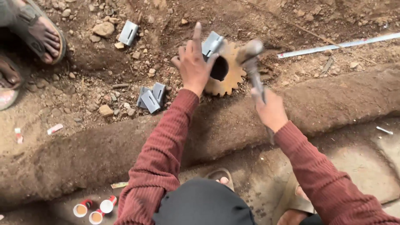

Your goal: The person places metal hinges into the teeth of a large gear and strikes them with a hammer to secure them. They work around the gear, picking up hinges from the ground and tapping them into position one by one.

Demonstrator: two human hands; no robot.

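Observation:
A rusty toothed gear with a round centre hole lies flat on the dirt. My left hand holds a small grey metal bracket at the gear's upper left edge, index finger pointing up. My right hand grips the handle of a hammer; its head is blurred, hovering just right of the gear and the bracket. Both arms wear dark red ribbed sleeves.
More grey brackets lie on the dirt: a small pile left of my arm and one further up. Stones are scattered about. Another person's sandalled foot is at top left. A metal strip lies at right. Small cylinders sit at bottom left.

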